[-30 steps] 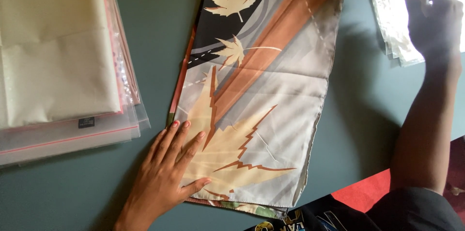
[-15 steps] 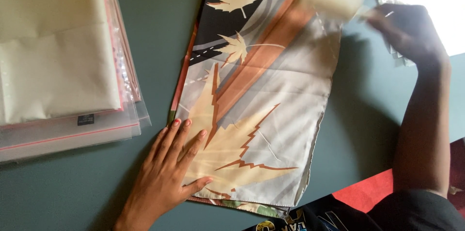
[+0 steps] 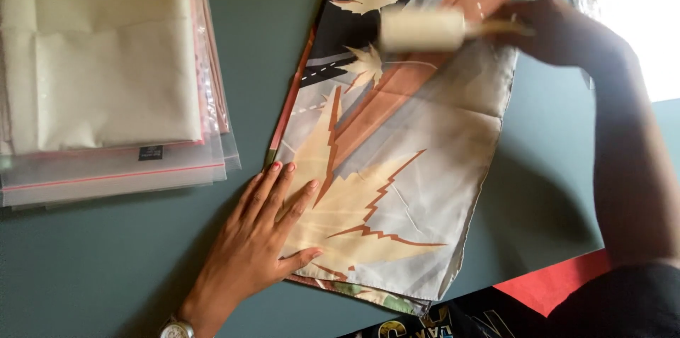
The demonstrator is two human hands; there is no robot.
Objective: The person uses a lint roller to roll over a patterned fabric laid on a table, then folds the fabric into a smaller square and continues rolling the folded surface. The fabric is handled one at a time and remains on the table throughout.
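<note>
Now my right hand [image 3: 567, 33] grips the handle of a lint roller [image 3: 423, 29] above the folded leaf-print scarf [image 3: 418, 161] on the desk [image 3: 142, 267]. My left hand [image 3: 262, 239] lies flat and open, pinning the lower corner. I should roll in straight, light strokes and keep the fabric pinned, so it does not wrinkle.

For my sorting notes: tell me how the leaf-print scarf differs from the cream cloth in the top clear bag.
The leaf-print scarf lies bare and multicoloured; the cream cloth is plain and bagged. The left hand presses the scarf; nothing touches the cloth. Both lie flat, folded, on the green table.
</note>
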